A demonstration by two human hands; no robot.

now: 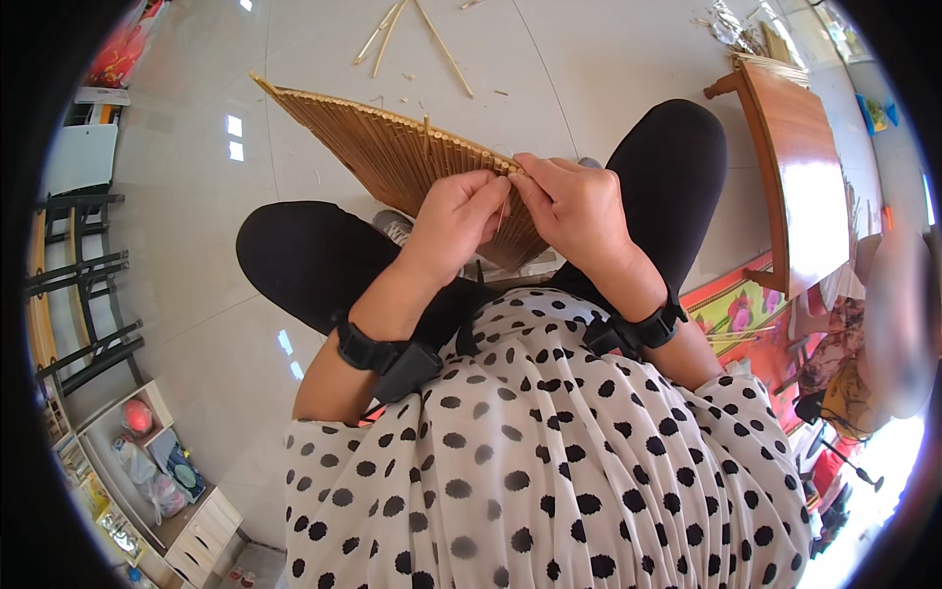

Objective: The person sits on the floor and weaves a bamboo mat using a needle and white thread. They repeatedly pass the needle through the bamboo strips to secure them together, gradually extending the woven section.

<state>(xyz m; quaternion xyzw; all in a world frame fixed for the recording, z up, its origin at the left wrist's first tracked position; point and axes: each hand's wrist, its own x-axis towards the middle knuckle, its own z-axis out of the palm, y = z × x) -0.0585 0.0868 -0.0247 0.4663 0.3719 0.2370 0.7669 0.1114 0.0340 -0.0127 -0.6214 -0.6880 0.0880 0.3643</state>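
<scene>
A stiff mat of thin brown stalks (378, 147), laid side by side, slants between my knees, with the pale cut ends of the stalks along its upper edge. Its far left corner points away from me. At its near right end, my right hand (579, 208) is closed round the edge, thumb and fingers pinching the stalk ends. My left hand (453, 218) is closed right beside it, fingertips almost touching the right ones. A thin strand (503, 213) hangs below the left fingertips. One short stalk (427, 133) stands up above the mat's edge.
Loose stalks and bits (446, 49) lie on the tiled floor ahead. A low wooden table (800, 177) stands at the right, with more stalks (775, 64) beyond it. Metal-framed folded furniture (83, 270) and a shelf unit (201, 530) line the left. Another person is partly visible at far right.
</scene>
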